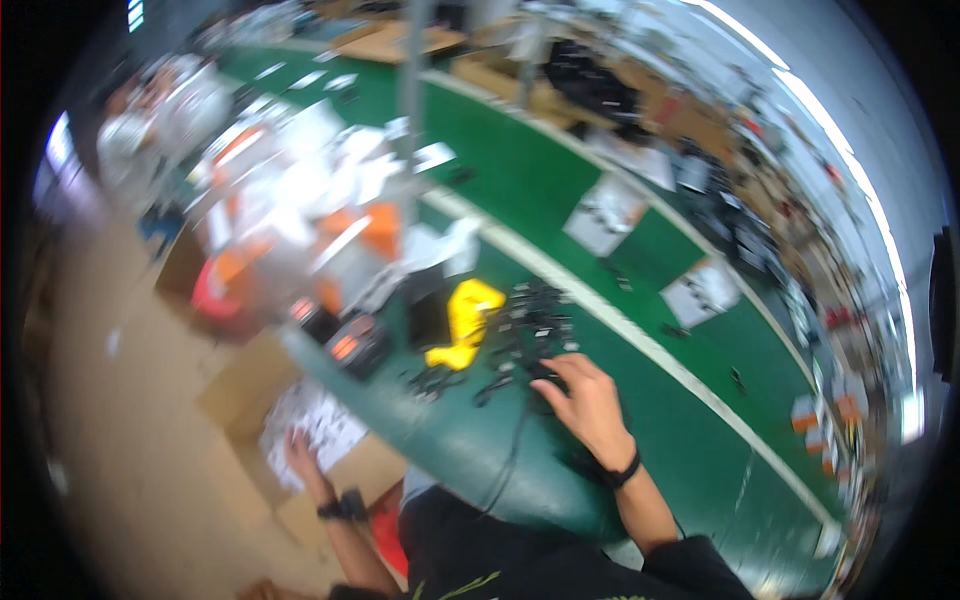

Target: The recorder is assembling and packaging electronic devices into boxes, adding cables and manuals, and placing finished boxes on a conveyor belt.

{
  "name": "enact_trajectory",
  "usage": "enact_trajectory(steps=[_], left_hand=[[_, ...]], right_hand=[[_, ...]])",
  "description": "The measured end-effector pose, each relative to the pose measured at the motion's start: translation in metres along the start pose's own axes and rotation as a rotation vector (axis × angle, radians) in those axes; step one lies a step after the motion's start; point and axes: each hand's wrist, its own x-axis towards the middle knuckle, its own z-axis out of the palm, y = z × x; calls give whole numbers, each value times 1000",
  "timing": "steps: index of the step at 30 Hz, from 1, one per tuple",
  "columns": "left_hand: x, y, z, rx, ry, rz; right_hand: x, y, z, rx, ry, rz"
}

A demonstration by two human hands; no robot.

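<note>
Holding perhaps papers (318,425) — cardboard box (250,385)

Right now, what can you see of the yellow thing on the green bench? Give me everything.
The yellow object looks like a glossy, moulded plastic piece, roughly L-shaped: a taller part above and a foot that spreads toward the lower left. Motion blur hides any finer parts. It rests on the green bench, in front of a dark item and beside a scatter of small black parts to its right. Neither hand touches it; the right hand lies lower right of it, on the black parts and cable.
</note>
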Motion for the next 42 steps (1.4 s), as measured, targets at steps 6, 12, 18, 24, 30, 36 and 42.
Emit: enact_trajectory(steps=[6,12,18,24,30,36,42], left_hand=[[-116,216,80,-14,-382,432],[-216,359,194,273,-1210,643],[-334,359,417,549,-1857,813],[-398,246,651,582,-1794,921],[-415,207,755,359,-1960,817],[-439,231,618,314,-1690,892],[-369,271,453,469,-1574,735]], right_hand=[[2,143,-96,-190,485,352],[-37,263,-121,-414,264,374],[-77,303,-127,-504,161,607],[-110,273,-212,-78,390,583],[-118,179,-289,279,579,487],[-117,128,-284,-31,408,213],[-79,80,-177,-309,365,-38]])
